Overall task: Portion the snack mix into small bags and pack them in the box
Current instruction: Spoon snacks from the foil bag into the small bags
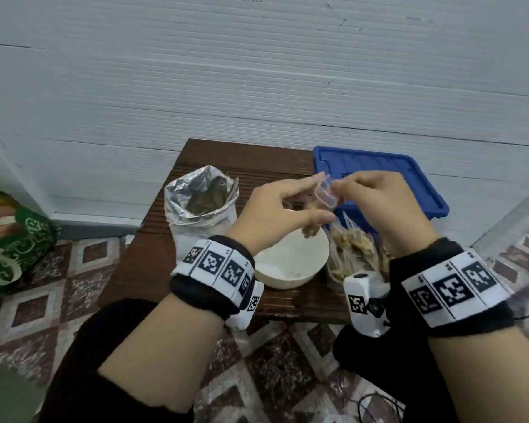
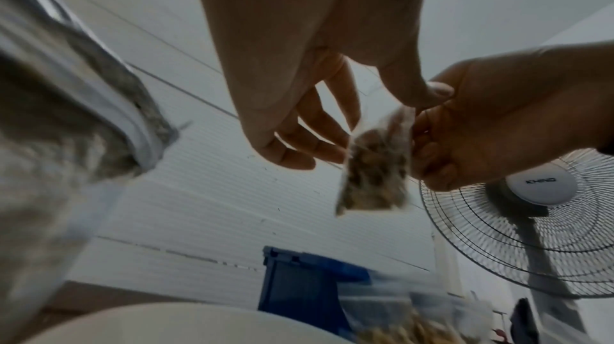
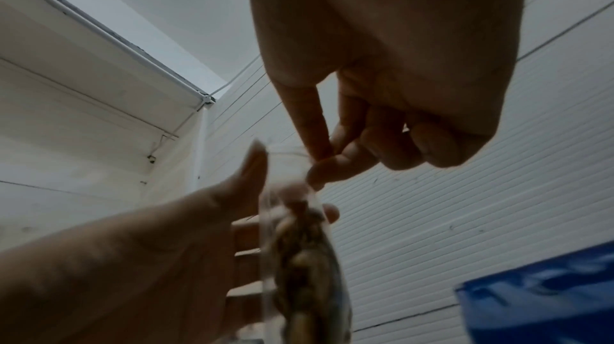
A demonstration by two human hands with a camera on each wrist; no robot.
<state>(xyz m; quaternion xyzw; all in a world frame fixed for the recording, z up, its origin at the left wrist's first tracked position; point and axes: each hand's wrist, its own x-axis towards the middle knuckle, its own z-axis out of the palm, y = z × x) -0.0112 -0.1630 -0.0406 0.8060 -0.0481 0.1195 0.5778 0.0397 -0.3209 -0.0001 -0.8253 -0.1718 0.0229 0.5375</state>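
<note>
Both hands formed the grip on one small clear bag (image 1: pixel 326 195) of snack mix, held in the air above the white bowl (image 1: pixel 290 261). On the left hand (image 1: pixel 275 215), the thumb and fingers pinched the bag's left edge, with the remaining fingers extended. On the right hand (image 1: pixel 379 206), the fingertips were curled and pinched the top edge of the bag at its mouth. In the left wrist view the bag (image 2: pixel 375 166) hung down between the two hands, its lower part filled with brown mix and its upper part clear. In the right wrist view the bag (image 3: pixel 305 257) appeared edge-on and blurred. The bowl stood on the dark wooden surface (image 1: pixel 196 154), near the front edge. An open foil pouch (image 1: pixel 200 196) stood upright to the left of the bowl. A blue box (image 1: pixel 379 169) lay at the right rear of the surface. Filled clear bags (image 1: pixel 351 248) lay just right of the bowl, in front of the blue box; whether they sat inside a container could not be determined. A green patterned bag (image 1: pixel 13 242) stood on the tiled floor at far left. A fan (image 2: pixel 538 221) was visible in the left wrist view.
</note>
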